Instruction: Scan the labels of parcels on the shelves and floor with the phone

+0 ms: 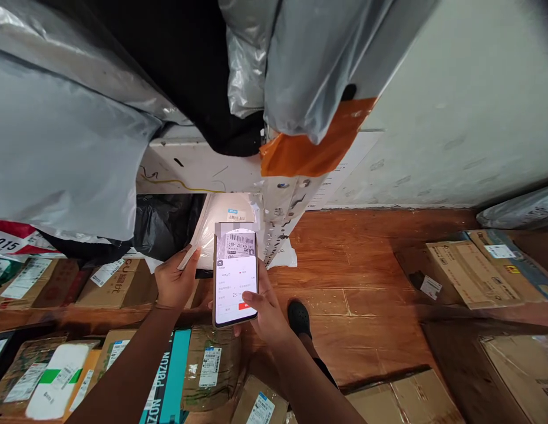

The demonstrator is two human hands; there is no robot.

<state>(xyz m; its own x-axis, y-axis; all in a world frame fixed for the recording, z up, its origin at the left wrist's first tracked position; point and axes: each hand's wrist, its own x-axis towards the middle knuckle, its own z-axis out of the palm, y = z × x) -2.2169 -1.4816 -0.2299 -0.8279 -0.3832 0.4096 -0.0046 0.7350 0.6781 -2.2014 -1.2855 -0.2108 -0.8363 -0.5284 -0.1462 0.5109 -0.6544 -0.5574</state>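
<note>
Wooden floor [371, 277] with cartons — right hand [267, 315] grips phone [235, 277]; left hand [175, 282] pinches parcel [221, 227]; "POIZON" box [165, 377].

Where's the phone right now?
In the head view, the phone sits centre frame, held upright in the right hand, just right of the left hand, in front of a lit parcel on the shelf.

R hand [267, 309] holds phone [235, 277] w/ lit screen — L hand [174, 282] grips white parcel [221, 227].
</note>
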